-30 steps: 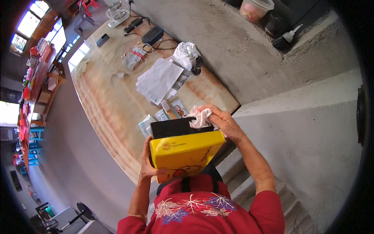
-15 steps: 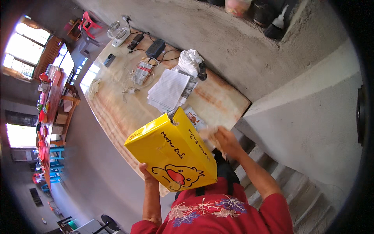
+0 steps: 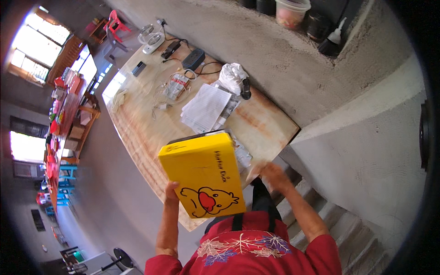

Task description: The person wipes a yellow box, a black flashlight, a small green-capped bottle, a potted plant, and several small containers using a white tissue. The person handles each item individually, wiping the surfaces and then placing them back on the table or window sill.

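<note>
A yellow cardboard box (image 3: 197,160) with a cartoon duck on its front stands tilted in front of my body, over the near part of the table. My left hand (image 3: 172,190) grips its left side, thumb on the front and the other fingers hidden behind. Off the box's right side, by the table's near right corner, my right hand (image 3: 273,176) is closed on a limp, tan cloth (image 3: 257,170), blurred by motion. Behind the box, a small printed packet (image 3: 242,153) lies partly covered on the table.
On the marbled table (image 3: 142,119) lie paper sheets (image 3: 206,107), a white cloth bundle (image 3: 233,77), a cable-wrapped pack (image 3: 176,87) and a dark power strip (image 3: 193,59). A rough wall (image 3: 275,73) borders the far side. Steps (image 3: 330,215) descend at my right.
The box has turned so its front faces me more squarely, its right side no longer showing. My right hand has moved slightly right and down, away from the box. The left keeps its grip.
</note>
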The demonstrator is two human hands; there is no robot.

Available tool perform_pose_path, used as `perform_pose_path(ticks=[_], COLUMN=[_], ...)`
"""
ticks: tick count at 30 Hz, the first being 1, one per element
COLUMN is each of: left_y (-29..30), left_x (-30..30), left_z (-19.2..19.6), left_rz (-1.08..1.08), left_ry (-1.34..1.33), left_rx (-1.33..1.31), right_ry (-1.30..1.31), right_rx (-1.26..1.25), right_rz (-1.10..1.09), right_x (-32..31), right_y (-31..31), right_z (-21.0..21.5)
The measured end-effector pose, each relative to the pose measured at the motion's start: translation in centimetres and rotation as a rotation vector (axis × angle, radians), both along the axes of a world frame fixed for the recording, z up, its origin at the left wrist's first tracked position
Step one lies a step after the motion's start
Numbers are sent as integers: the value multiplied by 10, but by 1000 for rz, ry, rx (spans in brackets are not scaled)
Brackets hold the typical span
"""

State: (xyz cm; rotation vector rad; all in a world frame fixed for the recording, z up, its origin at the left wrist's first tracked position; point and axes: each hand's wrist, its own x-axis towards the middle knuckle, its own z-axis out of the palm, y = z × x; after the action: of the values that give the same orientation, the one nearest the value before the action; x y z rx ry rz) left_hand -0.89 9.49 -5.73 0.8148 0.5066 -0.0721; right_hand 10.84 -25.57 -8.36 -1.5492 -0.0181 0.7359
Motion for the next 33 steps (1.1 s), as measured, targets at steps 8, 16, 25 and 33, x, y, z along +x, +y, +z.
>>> perform_pose_path(ticks=[8, 16, 25, 33], left_y=[-42, -80, -17, -54], left_x=[73, 84, 61, -23], left_z=[39, 61, 85, -11], left_rz=[-710, -982, 310, 293], left_ry=[-137, -219, -249, 143], left_rx=[649, 845, 949, 147], right_ry=[-1001, -666, -415, -250], right_rx=[-336, -54, 374, 521], right_rz=[426, 441, -103, -533], right_x=[49, 34, 23, 6], right_y=[56, 32, 19, 41], right_z=[126, 77, 96, 94])
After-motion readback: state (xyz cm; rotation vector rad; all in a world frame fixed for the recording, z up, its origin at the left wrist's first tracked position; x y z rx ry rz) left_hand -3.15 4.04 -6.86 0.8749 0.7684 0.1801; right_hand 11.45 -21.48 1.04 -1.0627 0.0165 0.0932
